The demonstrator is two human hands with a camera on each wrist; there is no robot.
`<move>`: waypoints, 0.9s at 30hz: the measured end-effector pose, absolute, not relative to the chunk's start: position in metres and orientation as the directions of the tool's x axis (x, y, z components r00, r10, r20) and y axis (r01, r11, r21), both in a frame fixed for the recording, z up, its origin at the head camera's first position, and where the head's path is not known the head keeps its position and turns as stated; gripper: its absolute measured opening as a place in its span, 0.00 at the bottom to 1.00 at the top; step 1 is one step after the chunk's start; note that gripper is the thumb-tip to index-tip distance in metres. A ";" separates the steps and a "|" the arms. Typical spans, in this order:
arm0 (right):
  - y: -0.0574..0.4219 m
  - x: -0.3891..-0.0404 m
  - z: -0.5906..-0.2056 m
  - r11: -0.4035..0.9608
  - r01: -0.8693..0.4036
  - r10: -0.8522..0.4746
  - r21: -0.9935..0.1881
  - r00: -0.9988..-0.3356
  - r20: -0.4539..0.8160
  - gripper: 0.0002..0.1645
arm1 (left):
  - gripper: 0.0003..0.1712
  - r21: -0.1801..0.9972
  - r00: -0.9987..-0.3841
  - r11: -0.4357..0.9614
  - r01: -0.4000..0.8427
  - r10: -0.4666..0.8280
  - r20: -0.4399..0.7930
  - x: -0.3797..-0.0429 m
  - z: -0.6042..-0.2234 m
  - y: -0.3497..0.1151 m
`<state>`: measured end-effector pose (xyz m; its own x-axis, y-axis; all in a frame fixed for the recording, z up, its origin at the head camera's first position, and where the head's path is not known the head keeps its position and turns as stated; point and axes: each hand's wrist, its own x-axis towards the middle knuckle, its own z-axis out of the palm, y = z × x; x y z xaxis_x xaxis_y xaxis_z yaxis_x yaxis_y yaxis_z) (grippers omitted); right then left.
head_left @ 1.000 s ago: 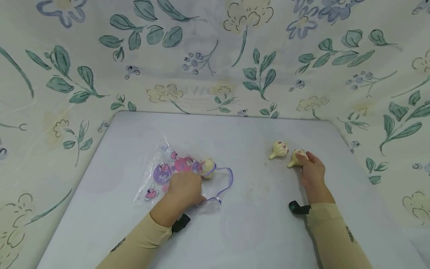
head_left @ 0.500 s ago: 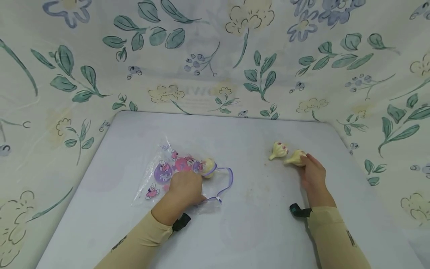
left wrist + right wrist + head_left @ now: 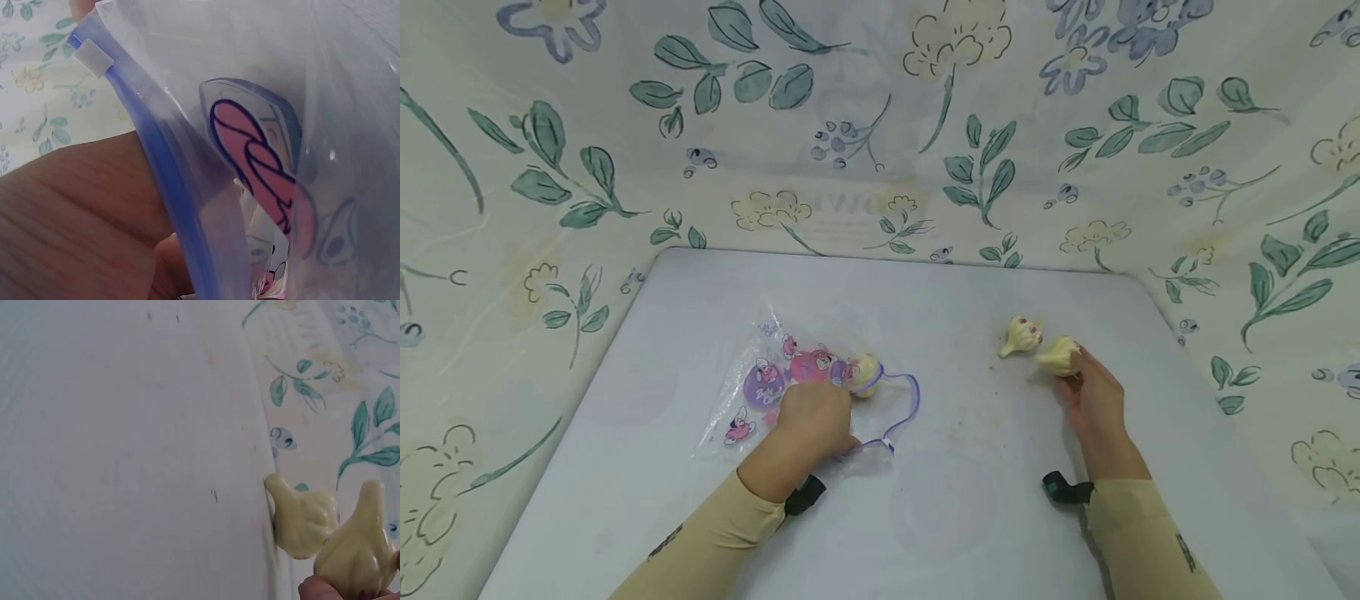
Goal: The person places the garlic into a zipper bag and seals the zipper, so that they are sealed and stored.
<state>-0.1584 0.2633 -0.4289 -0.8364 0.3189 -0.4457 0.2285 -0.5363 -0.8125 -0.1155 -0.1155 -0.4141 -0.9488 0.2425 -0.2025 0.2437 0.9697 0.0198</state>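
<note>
A clear zip bag (image 3: 763, 387) with pink and purple cartoon prints lies on the left of the table. My left hand (image 3: 815, 421) grips its lower side near the mouth, fingers curled in. In the left wrist view, the bag's blue zip strip (image 3: 169, 181) carries a white slider (image 3: 94, 58). One pale garlic bulb (image 3: 867, 375) is at the bag's mouth, partly behind the purple strip. On the right, my right hand (image 3: 1097, 404) pinches a second garlic bulb (image 3: 1062, 357), its stem pointing left. A third garlic bulb (image 3: 1021, 337) lies just beside it.
The white table (image 3: 955, 517) ends at a back edge against a hanging floral cloth (image 3: 865, 125). Small brown specks (image 3: 958, 429) mark the table between the hands. A black wrist device (image 3: 1066, 489) sits by the right cuff, and another (image 3: 805, 497) by the left.
My right hand has taken a firmer pinch on its garlic bulb, which has turned so the stem points further left. The left hand and bag have stayed put.
</note>
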 end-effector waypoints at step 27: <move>0.197 -0.138 -0.434 -0.367 0.268 0.157 -0.891 -0.926 -0.343 0.30 | 0.29 0.008 -0.947 0.969 0.248 0.244 -0.210 -0.114 -0.414 -0.117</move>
